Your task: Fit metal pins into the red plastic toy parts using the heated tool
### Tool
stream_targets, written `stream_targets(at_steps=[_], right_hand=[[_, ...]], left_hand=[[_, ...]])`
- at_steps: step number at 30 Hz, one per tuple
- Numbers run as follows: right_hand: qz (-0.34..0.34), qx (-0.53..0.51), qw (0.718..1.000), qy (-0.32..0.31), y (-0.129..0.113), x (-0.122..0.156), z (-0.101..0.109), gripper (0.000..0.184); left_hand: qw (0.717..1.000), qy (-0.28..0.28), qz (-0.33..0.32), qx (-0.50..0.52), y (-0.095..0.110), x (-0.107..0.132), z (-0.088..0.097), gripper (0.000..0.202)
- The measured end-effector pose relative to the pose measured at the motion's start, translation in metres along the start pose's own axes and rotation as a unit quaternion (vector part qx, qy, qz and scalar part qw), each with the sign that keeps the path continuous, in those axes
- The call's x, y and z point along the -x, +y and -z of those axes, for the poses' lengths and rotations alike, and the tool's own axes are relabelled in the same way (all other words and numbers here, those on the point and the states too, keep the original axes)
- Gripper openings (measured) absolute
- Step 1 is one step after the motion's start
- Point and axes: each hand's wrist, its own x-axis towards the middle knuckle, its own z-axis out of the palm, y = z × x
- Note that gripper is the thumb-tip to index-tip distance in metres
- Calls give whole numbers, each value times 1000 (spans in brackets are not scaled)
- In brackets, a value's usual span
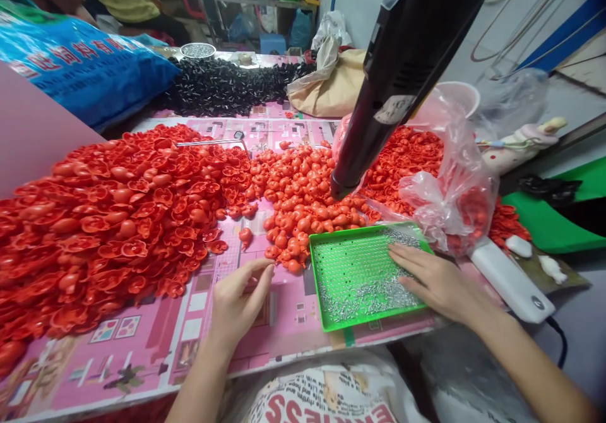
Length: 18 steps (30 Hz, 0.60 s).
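Note:
A green tray with a grid of small holes lies in front of me. Small silvery screws are heaped along its near side and far right corner; others sit in the holes. My right hand rests over the tray's right side, its fingers stretched out onto the screws. Left of the tray, my left hand is closed, thumb and forefinger drawn together; whether anything small is between them is hidden. Just beyond it is a pile of rounded red plastic parts. One red part lies apart.
Hollow red shells are heaped at left. A black tool hangs over the table from above. Right of it stands a clear plastic bag of red parts. Black parts and a bowl of metal pieces are at the back.

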Motion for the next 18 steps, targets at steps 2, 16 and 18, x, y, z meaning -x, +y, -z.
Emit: stream_targets(at_steps=[2,16,18], right_hand=[[-29,10,999,45,5,6,4,41],[164,-186,947,-204,-96,-74,7,84],[166,-202,941,-213,-94,-66,10,77]], left_hand=[[1000,-5,-3,0,0,0,0,9],[1000,2,3,-11,-2,2,0,10],[1000,1,-2,-9,-2,1,0,10]])
